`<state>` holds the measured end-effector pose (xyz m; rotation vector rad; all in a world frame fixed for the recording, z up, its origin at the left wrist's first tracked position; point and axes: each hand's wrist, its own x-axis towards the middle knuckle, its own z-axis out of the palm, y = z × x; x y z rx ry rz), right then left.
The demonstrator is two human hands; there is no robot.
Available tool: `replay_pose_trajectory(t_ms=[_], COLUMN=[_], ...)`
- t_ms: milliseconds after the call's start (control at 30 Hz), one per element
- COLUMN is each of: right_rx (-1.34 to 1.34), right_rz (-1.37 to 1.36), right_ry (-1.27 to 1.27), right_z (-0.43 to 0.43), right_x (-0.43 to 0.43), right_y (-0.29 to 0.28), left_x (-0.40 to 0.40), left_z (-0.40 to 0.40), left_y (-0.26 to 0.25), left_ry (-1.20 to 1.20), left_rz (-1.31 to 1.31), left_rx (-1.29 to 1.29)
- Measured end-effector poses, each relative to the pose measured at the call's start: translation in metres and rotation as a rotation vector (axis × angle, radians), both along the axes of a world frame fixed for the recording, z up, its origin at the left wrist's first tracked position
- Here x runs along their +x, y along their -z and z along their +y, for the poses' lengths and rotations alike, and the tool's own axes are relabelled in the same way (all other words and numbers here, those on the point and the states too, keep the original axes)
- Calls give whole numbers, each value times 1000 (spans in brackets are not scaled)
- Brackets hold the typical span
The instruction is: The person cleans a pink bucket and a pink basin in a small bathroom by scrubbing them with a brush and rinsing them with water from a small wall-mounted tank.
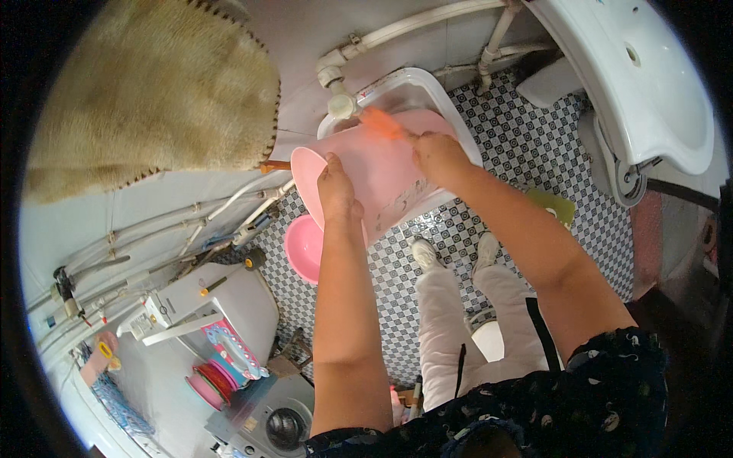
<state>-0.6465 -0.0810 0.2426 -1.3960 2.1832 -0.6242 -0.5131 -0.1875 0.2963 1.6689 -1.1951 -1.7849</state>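
Note:
A large pink plastic bucket or tub point(381, 174) lies tilted on its side over a white floor-standing sink point(467, 123). Dark marks run along its lower side. My left hand point(337, 192) grips the rim, thumb on top. In my right hand point(440, 156) is an orange object point(381, 122), apparently a brush, blurred by motion against the bucket's upper side. A pale drain fitting point(342, 106) stands beside the sink's rim, close to the orange tip. Below the bucket, a smaller pink basin point(302, 247) sits on the floor, partly behind my left forearm.
A white washbasin point(624, 86) juts out at the upper right. A tan furry cover point(154, 86) hangs at the upper left. Pipes point(172, 220) run along the left wall, above a white appliance point(240, 309). Checkered tiles point(395, 297) cover the floor, with a green object point(552, 207) to the right.

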Motion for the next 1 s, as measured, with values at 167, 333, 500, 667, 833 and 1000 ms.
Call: replay_pose_trajectory(t_ms=[167, 333, 500, 667, 833, 1000], right_rx=[180, 23, 71, 190, 39, -46], right_rz=[-48, -108, -131, -93, -141, -231], right_ry=[216, 89, 159, 393, 184, 158], right_z=[7, 38, 29, 35, 36, 48], right_x=[-19, 44, 61, -3, 38, 80], right_y=[20, -58, -57, 39, -20, -71], left_x=[-2, 1, 6, -6, -3, -8], left_z=[-9, -17, -31, -35, -47, -56], left_y=[9, 18, 21, 22, 16, 12], left_ry=[33, 109, 147, 198, 196, 83], left_rz=[14, 99, 175, 74, 12, 139], left_rx=[84, 193, 231, 242, 188, 287])
